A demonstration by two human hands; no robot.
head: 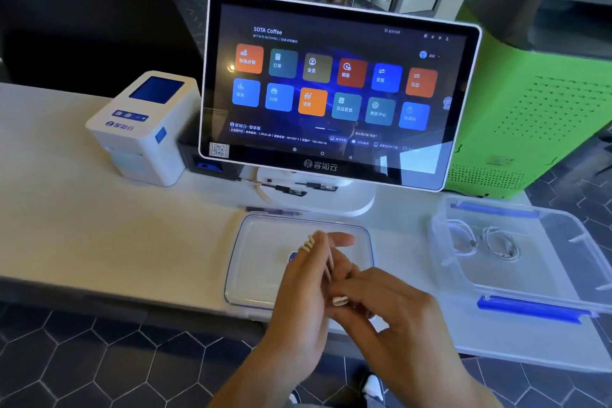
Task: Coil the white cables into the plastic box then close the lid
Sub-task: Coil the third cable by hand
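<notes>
A white cable (308, 246) is wound in several loops around the fingers of my left hand (303, 288), which is raised over the clear lid (261, 262) lying flat on the counter. My right hand (390, 308) pinches the cable's white plug end (340, 301) right beside the left palm. The clear plastic box (536, 275) with blue latches stands open at the right, holding two coiled white cables (483, 240).
A touchscreen terminal (331, 89) on a white stand rises just behind the lid, with pens (288, 189) on its base. A white label printer (145, 126) sits at the left, a green machine (536, 109) at the right. The counter's front edge runs below my hands.
</notes>
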